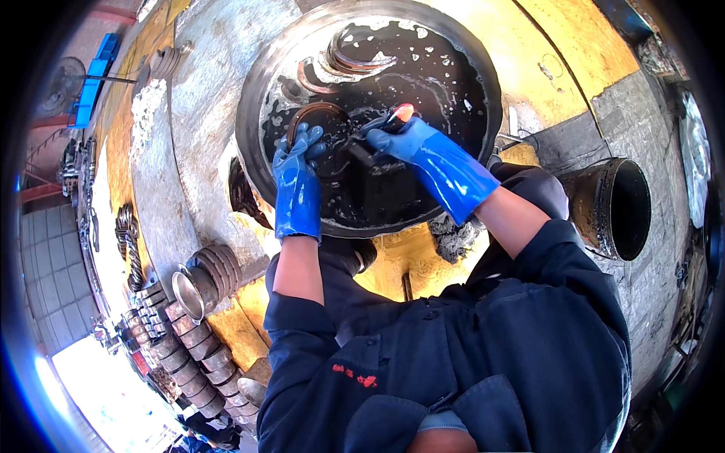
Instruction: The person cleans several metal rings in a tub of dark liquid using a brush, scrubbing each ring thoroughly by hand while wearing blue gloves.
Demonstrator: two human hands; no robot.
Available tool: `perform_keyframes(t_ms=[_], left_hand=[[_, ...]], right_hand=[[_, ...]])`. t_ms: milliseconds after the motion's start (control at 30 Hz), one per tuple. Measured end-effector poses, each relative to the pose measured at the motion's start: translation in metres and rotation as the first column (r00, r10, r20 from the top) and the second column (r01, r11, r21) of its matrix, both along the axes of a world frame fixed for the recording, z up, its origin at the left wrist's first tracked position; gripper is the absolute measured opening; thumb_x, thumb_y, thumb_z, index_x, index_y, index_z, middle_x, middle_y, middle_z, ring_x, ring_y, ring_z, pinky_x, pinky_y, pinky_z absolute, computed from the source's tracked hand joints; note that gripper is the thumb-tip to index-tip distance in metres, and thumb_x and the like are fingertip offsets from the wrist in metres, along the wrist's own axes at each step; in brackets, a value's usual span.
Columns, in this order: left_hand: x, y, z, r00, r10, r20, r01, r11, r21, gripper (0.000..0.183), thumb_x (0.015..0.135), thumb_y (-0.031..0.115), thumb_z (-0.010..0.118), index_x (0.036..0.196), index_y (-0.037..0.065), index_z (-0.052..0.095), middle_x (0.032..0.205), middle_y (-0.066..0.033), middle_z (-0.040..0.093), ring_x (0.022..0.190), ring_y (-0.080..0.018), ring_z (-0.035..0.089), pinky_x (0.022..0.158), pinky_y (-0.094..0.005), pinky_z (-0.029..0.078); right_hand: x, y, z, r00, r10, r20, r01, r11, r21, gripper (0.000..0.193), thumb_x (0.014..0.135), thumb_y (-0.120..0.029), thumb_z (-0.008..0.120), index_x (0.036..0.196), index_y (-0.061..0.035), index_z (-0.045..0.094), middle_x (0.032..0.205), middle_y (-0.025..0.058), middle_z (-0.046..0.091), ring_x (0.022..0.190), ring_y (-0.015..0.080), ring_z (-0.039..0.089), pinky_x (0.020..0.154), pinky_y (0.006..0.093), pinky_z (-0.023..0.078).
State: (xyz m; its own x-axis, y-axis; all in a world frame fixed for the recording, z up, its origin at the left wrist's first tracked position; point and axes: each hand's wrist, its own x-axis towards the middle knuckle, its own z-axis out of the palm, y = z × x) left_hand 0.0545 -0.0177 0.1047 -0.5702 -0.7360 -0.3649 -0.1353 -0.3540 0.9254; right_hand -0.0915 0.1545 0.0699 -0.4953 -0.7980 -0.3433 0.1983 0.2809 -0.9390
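Note:
Over a wide round metal pan (253,113) of dark liquid, both my hands work in blue rubber gloves. My left hand (299,162) grips the near left side of a thin metal ring (321,106), which is tilted, its lower part close to the liquid. In my right hand (404,142) is a brush with a red-orange handle end (404,112). Its dark head points toward the ring; whether it touches is hard to tell. More curved metal rings (351,64) lie partly sunk at the pan's far left. Pale foam patches float on the liquid.
A dark open bucket (630,210) lies on its side at the right. To the left stand a ribbed metal cylinder (198,291) and rows of stacked cylindrical metal parts (189,355). A blue frame (94,79) rises at the far left. Yellow and grey sheets cover the floor.

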Motion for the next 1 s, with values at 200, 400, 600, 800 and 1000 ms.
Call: perform_keyframes(t_ms=[200, 400, 600, 800, 1000], left_hand=[[-0.003, 0.006, 0.005, 0.999, -0.043, 0.017, 0.043, 0.998, -0.046, 0.033, 0.095, 0.022, 0.064, 0.124, 0.008, 0.065, 0.105, -0.0023, 0.075, 0.075, -0.0065, 0.061, 0.062, -0.0202, 0.038], [-0.005, 0.002, 0.002, 0.982, -0.141, 0.122, 0.133, 0.988, 0.074, 0.029, 0.093, 0.022, 0.066, 0.12, 0.012, 0.067, 0.1, -0.0016, 0.075, 0.067, -0.0045, 0.055, 0.056, -0.0192, 0.034], [-0.005, 0.003, -0.007, 0.988, -0.125, 0.087, 0.113, 0.985, 0.134, 0.03, 0.094, 0.02, 0.066, 0.122, 0.009, 0.065, 0.097, -0.0042, 0.075, 0.058, -0.007, 0.057, 0.052, -0.0195, 0.033], [0.001, -0.002, -0.009, 0.99, -0.117, 0.082, 0.103, 0.982, 0.156, 0.031, 0.094, 0.021, 0.066, 0.122, 0.01, 0.065, 0.097, -0.0046, 0.075, 0.057, -0.0075, 0.056, 0.051, -0.0201, 0.033], [-0.008, 0.002, -0.01, 0.991, -0.124, 0.058, 0.113, 0.979, 0.169, 0.031, 0.094, 0.021, 0.067, 0.123, 0.01, 0.065, 0.096, -0.0049, 0.075, 0.056, -0.0081, 0.056, 0.05, -0.0207, 0.034]], right_hand=[[0.018, 0.001, 0.017, 0.984, 0.113, -0.14, -0.095, 0.987, 0.133, 0.027, 0.089, -0.027, 0.071, 0.113, -0.0137, 0.073, 0.098, 0.0067, 0.075, 0.09, 0.0163, 0.069, 0.084, 0.0318, 0.054], [0.004, -0.001, -0.018, 0.459, -0.07, -0.886, 0.013, 0.997, -0.072, 0.03, 0.084, -0.026, 0.07, 0.113, -0.023, 0.069, 0.115, 0.0057, 0.07, 0.106, 0.0267, 0.067, 0.088, 0.0384, 0.054], [-0.013, -0.002, -0.027, 0.881, -0.377, -0.286, 0.338, 0.924, -0.176, 0.017, 0.087, -0.015, 0.071, 0.103, -0.0103, 0.074, 0.097, 0.0076, 0.075, 0.089, 0.0167, 0.071, 0.086, 0.0305, 0.055], [-0.017, -0.003, -0.005, 0.921, -0.262, -0.287, 0.265, 0.964, -0.03, 0.023, 0.088, -0.021, 0.069, 0.107, -0.0094, 0.072, 0.098, 0.0086, 0.075, 0.093, 0.0175, 0.071, 0.088, 0.0305, 0.054], [-0.025, -0.003, -0.005, 0.906, -0.234, -0.352, 0.254, 0.967, 0.01, 0.026, 0.089, -0.022, 0.067, 0.111, -0.0095, 0.071, 0.099, 0.0089, 0.075, 0.095, 0.0175, 0.07, 0.088, 0.0305, 0.054]])
